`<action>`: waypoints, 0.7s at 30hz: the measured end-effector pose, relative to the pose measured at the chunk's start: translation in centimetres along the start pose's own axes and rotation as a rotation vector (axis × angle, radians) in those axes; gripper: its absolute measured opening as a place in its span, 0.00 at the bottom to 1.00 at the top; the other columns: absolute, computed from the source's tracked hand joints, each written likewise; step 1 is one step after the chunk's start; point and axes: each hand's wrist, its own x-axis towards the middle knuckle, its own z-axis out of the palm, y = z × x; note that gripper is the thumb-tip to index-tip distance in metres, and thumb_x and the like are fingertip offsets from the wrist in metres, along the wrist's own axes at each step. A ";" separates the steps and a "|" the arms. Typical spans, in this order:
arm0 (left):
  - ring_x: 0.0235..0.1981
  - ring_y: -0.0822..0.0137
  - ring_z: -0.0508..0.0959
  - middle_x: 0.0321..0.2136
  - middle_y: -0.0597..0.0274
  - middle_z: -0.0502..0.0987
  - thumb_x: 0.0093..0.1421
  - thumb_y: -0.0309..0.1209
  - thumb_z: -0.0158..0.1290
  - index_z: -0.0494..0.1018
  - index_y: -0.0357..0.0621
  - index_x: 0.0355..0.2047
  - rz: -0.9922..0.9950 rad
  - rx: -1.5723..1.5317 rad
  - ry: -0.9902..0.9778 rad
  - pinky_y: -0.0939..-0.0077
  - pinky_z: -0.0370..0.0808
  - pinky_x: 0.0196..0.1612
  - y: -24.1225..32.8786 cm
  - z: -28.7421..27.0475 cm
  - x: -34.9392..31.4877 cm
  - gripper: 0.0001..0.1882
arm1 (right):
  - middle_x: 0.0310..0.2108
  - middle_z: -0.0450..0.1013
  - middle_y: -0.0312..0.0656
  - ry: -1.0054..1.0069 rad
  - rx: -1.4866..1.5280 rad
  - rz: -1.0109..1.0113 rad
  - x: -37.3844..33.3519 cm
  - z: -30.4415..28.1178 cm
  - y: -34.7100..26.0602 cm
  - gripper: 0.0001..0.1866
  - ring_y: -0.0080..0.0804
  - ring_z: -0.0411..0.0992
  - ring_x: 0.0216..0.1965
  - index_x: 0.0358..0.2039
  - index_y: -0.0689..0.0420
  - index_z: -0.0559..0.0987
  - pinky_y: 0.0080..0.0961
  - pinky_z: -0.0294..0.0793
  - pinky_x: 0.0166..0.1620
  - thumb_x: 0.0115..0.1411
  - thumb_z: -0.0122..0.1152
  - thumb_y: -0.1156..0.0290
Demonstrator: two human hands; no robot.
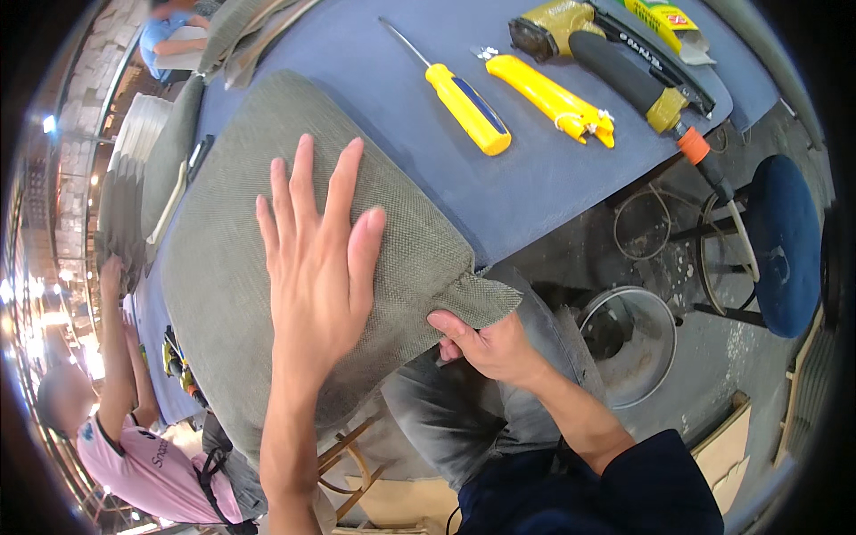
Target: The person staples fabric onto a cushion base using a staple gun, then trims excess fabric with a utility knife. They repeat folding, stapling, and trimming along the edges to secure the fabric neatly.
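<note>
A seat cushion (223, 223) covered in grey-green woven fabric lies on the blue-topped table and reaches past its near edge. My left hand (316, 259) rests flat on top of it, fingers spread and pointing away from me. At the cushion's near right corner, my right hand (486, 343) pinches a loose fabric flap (481, 299) between thumb and fingers. The flap's frayed end sticks out above that hand. The cushion's underside is hidden.
On the table (553, 187) lie a yellow screwdriver (468, 109), yellow pliers (553, 96) and an air staple gun (615, 67) with a hose. To the right stand a metal bucket (629, 348) and a blue stool (783, 245). A person in pink (147, 473) works at the left beside stacked cushions (134, 178).
</note>
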 end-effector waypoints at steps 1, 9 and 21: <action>0.72 0.28 0.52 0.72 0.38 0.54 0.74 0.48 0.40 0.60 0.52 0.73 0.027 0.001 0.002 0.29 0.48 0.70 0.3 0.1 -0.7 0.30 | 0.28 0.74 0.34 -0.001 0.024 -0.001 0.0 -0.2 0.7 0.06 0.20 0.73 0.22 0.40 0.62 0.76 0.22 0.76 0.27 0.70 0.62 0.74; 0.72 0.27 0.52 0.74 0.35 0.46 0.65 0.51 0.54 0.54 0.48 0.74 0.090 0.268 -0.072 0.31 0.54 0.70 3.2 -0.2 -4.9 0.43 | 0.23 0.76 0.39 -0.043 -0.146 0.028 0.1 -1.0 -2.1 0.10 0.29 0.76 0.22 0.33 0.60 0.81 0.28 0.74 0.27 0.69 0.63 0.67; 0.71 0.28 0.55 0.74 0.39 0.48 0.59 0.38 0.65 0.54 0.56 0.74 0.157 0.169 0.045 0.39 0.57 0.71 3.4 -0.7 -5.6 0.46 | 0.43 0.77 0.55 0.548 -1.655 -0.452 12.5 -18.7 -17.9 0.27 0.56 0.76 0.48 0.57 0.57 0.76 0.49 0.74 0.52 0.62 0.66 0.55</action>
